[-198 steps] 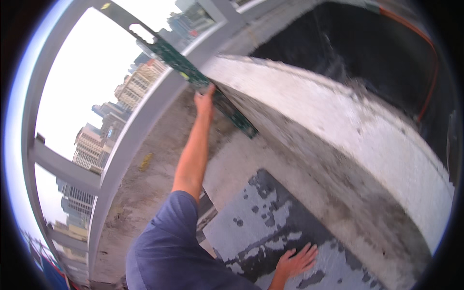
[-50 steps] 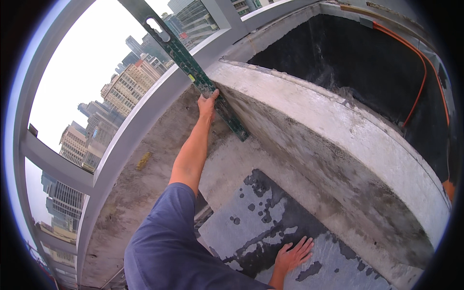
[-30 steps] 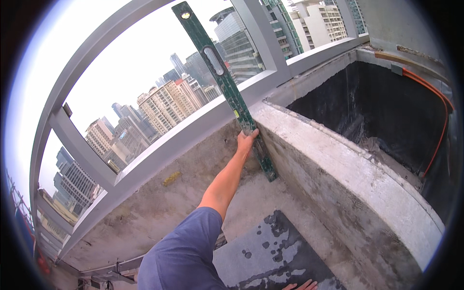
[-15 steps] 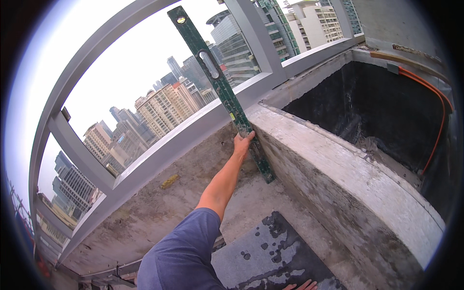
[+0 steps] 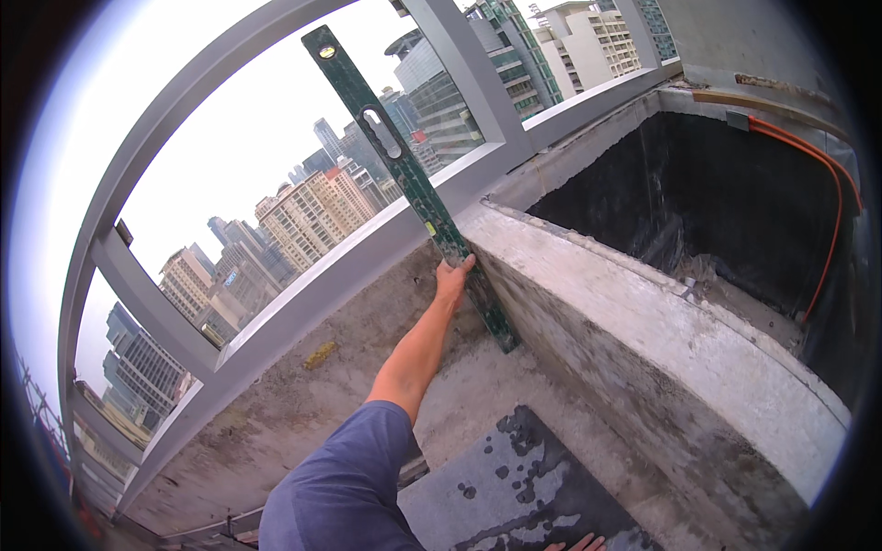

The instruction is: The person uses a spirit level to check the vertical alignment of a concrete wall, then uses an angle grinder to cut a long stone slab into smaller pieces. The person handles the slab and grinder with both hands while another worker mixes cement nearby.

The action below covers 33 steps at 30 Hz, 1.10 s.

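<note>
Left hand point(image 5: 452, 278): grip closed on lower part of green spirit level point(image 5: 413, 188). Level stands on end beside low concrete wall point(image 5: 625, 395), near the corner; can't tell if they touch. Right hand point(image 5: 584, 545) mostly out of view, fingertips over dark-blotched grey slab point(image 5: 491, 487); can't tell its grip.

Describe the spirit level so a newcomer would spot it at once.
Find the grey railing, then where the pale-topped concrete wall reaches it. There the left hand grips a long spirit level. Its scuffed dark-green body and oval slot set it apart from the grey metal and concrete.
</note>
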Each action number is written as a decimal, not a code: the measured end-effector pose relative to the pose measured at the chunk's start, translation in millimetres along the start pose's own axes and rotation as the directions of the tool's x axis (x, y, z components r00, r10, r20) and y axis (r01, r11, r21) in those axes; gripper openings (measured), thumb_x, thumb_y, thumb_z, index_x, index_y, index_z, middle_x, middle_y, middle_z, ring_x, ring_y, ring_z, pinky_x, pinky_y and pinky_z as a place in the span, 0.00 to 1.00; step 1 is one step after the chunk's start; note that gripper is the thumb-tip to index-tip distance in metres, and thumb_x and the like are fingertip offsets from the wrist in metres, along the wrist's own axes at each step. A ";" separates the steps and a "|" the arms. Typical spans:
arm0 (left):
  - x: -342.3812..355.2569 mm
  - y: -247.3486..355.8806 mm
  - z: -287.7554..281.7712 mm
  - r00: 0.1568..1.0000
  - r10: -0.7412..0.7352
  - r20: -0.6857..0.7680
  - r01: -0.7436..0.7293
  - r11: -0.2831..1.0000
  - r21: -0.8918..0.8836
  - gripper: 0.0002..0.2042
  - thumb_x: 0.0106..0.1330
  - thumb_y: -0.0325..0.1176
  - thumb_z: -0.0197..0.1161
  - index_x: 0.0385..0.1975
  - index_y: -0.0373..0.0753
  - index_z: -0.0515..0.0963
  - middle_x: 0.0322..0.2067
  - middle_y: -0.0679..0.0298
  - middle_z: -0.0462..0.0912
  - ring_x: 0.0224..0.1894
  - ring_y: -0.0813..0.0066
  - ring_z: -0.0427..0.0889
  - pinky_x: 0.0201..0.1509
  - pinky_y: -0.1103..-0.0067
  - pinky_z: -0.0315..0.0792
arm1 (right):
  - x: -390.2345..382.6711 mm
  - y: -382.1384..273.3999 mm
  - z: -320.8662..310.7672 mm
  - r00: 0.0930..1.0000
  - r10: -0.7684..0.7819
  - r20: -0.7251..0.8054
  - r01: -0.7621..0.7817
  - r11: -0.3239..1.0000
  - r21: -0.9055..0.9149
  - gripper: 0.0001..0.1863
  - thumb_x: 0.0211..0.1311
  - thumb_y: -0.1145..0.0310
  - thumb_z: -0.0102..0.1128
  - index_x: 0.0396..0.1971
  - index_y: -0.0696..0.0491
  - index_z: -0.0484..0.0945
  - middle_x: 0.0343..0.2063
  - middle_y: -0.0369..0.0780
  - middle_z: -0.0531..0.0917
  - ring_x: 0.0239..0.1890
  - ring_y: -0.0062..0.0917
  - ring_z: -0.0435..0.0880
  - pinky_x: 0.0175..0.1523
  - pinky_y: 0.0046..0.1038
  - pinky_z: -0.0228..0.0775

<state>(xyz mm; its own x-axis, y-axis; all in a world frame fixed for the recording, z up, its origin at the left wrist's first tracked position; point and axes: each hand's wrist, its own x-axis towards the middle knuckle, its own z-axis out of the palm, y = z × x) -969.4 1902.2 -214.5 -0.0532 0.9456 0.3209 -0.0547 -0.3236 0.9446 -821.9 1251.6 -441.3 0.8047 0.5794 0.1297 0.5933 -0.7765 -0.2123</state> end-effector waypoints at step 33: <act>8.4 -6.4 -14.7 0.997 0.062 0.040 -0.062 0.998 -0.005 0.15 0.73 0.29 0.78 0.56 0.37 0.85 0.50 0.65 0.91 0.52 0.71 0.88 0.60 0.71 0.79 | 8.4 2.9 -0.8 0.999 -0.020 0.037 0.018 0.998 0.056 0.34 0.77 0.52 0.52 0.80 0.44 0.73 0.81 0.41 0.73 0.83 0.41 0.69 0.86 0.56 0.52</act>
<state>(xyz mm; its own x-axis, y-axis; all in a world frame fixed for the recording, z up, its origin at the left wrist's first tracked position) -984.2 1911.7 -218.8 -0.0164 0.9244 0.3810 -0.0559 -0.3813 0.9227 -813.4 1254.0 -440.0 0.7910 0.6038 0.0984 0.6058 -0.7507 -0.2636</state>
